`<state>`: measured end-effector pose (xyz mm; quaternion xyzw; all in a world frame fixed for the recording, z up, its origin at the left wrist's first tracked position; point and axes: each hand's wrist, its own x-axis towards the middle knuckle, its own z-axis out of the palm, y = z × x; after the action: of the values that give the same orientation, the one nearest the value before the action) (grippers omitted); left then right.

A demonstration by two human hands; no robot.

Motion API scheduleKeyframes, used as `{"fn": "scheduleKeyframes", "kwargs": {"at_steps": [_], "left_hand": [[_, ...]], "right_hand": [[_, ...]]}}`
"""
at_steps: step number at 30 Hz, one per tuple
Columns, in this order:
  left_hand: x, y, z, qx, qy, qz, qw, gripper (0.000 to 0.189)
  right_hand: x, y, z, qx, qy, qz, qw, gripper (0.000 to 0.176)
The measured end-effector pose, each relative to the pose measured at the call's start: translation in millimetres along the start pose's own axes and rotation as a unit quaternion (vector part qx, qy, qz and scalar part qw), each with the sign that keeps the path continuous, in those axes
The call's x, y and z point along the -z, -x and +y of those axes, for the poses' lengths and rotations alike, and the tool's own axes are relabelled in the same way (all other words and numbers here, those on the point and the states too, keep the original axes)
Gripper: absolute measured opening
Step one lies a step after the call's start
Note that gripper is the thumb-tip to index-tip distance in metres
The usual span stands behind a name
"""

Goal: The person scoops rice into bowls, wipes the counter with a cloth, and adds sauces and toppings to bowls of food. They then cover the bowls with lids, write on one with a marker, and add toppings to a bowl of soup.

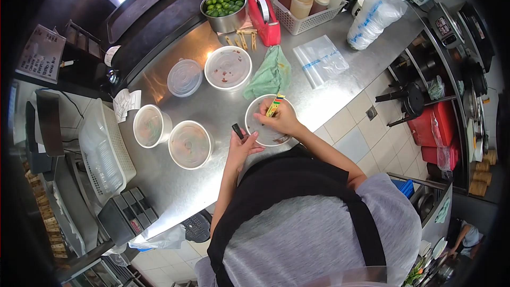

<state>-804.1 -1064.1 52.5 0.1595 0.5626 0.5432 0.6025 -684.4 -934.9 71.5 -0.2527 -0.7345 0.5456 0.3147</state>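
Note:
My right hand (280,119) grips a yellow marker pen (275,105), its tip end down over a lidded white tub (254,107). Against that tub's near left rim rests my left hand (244,146), with a black marker cap (237,131) held between its fingers. The lid looks translucent; any writing on it is too small or hidden to read. A crumpled green cloth (272,73) lies just beyond the tub. To the left stand more lidded tubs: a large one (228,68), one with reddish-green contents (191,144) and a smaller one (152,126). A clear-lidded container (185,78) sits near them.
Along the back are a metal pot of green limes (224,9), a red tape dispenser (264,20), wooden clothespins (247,40) and a basket of sauce bottles (300,24). Plastic bags (320,62) lie at right. A white basket of lids (109,151) stands left. Another person (468,239) is at lower right.

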Motion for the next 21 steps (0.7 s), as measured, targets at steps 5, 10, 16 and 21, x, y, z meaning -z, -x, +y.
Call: {"fn": "scheduleKeyframes", "kwargs": {"at_steps": [5, 10, 16, 21], "left_hand": [[1.0, -0.6, -1.1, -0.001, 0.008, 0.000, 1.000, 0.036], [1.7, -2.0, -2.4, -0.001, 0.020, -0.005, 1.000, 0.036], [2.7, -2.6, -3.4, -0.001, 0.021, -0.003, 1.000, 0.036], [3.4, -3.4, -4.3, 0.003, 0.022, -0.006, 1.000, 0.036]], "right_hand": [[2.2, 0.0, -3.6, -0.045, -0.022, 0.006, 0.999, 0.024], [0.2, 0.6, -1.4, 0.001, 0.029, 0.015, 0.999, 0.023], [0.4, 1.1, 3.7, -0.017, 0.009, 0.012, 1.000, 0.023], [0.4, 1.0, -1.2, -0.012, 0.012, 0.019, 1.000, 0.023]]}}
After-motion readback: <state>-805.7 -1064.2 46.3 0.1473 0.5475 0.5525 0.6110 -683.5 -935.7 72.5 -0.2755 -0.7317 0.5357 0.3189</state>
